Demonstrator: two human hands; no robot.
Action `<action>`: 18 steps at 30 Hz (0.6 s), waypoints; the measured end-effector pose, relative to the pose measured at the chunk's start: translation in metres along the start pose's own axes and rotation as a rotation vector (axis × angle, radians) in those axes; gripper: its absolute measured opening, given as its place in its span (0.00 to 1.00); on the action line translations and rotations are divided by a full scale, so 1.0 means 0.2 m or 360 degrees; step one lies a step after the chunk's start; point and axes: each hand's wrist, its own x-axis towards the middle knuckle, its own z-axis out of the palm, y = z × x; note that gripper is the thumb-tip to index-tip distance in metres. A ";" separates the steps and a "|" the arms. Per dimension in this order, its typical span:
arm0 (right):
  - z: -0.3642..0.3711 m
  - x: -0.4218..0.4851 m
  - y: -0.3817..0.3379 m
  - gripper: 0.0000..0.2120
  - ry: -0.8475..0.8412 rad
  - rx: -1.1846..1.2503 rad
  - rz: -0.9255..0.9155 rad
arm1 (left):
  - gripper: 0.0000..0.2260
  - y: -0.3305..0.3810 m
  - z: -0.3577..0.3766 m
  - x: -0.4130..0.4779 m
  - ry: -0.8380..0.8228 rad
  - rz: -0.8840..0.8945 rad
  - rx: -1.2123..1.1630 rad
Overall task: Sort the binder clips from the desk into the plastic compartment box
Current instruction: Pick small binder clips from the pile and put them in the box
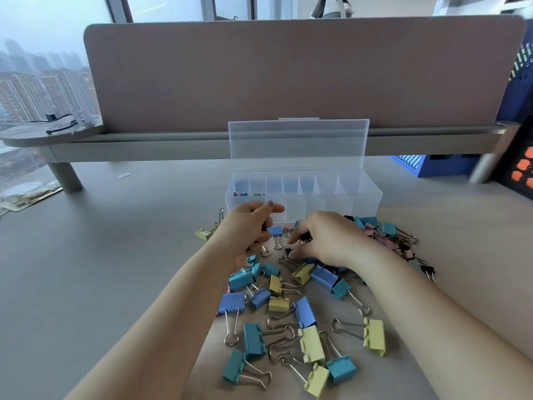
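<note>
Pinched between the thumb and fingertips of the right hand point(328, 241) is a small black metal binder clip point(306, 237), held low over the pile. A small dark object point(263, 226) is gripped in the curled fingers of the left hand point(248, 226), with the thumb stretched toward the box; whether it is one clip or several cannot be told.

Just behind both hands, the clear plastic compartment box point(363, 194) is set on the pale grey desk point(115, 255), its hinged transparent lid point(297, 142) stood upright. A few tiny coloured clips point(245, 194) are seen in the leftmost compartment.

A loose pile of blue, teal, yellow, pink and black binder clips point(304, 311) is spread across the desk beneath and in front of the hands, touching the box's front wall. A dusty-pink felt partition panel point(288, 73) is mounted behind the box.
</note>
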 end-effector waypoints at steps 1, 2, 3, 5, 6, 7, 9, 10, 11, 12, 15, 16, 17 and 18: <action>0.00 0.00 -0.01 0.12 0.0019 -0.0068 -0.0024 | 0.12 -0.01 0.01 0.01 0.0060 0.0077 0.0224; 0.01 0.00 -0.01 0.10 0.0038 -0.0123 -0.0048 | 0.13 -0.01 0.01 0.02 0.0124 0.0160 0.0467; 0.01 0.00 -0.02 0.09 0.0050 -0.0169 -0.0066 | 0.14 -0.02 0.01 0.04 0.0186 0.0244 0.0703; 0.03 0.00 -0.02 0.07 0.0056 -0.0214 -0.0098 | 0.14 -0.04 0.01 0.05 0.0281 0.0382 0.1102; 0.03 0.01 -0.01 0.07 0.0064 -0.0174 -0.0117 | 0.13 -0.04 0.00 0.06 0.0308 0.0422 0.1264; 0.03 0.02 0.00 0.07 0.0085 -0.0051 -0.0123 | 0.11 -0.04 0.01 0.06 0.0315 0.0430 0.1398; 0.01 0.04 0.04 0.06 0.0190 0.0446 -0.0057 | 0.10 -0.03 0.02 0.07 0.0277 0.0387 0.1631; 0.00 0.05 0.05 0.06 0.0266 0.0727 0.0022 | 0.11 -0.03 0.03 0.08 0.0246 0.0359 0.1747; -0.01 0.05 0.07 0.06 0.0335 0.0974 0.0123 | 0.11 -0.03 0.05 0.09 0.0218 0.0338 0.1861; -0.02 0.06 0.08 0.06 0.0368 0.1194 0.0239 | 0.12 -0.03 0.06 0.11 0.0192 0.0329 0.1972; -0.04 0.07 0.10 0.07 0.0324 0.1855 0.0472 | 0.11 -0.02 0.11 0.15 0.0158 0.0331 0.2226; -0.05 0.07 0.10 0.07 0.0300 0.2014 0.0512 | 0.12 -0.02 0.13 0.16 0.0159 0.0324 0.2281; -0.06 0.07 0.09 0.08 0.0285 0.2118 0.0545 | 0.12 -0.02 0.14 0.16 0.0158 0.0323 0.2329; -0.07 0.06 0.09 0.08 0.0276 0.2178 0.0568 | 0.12 -0.02 0.15 0.17 0.0157 0.0326 0.2379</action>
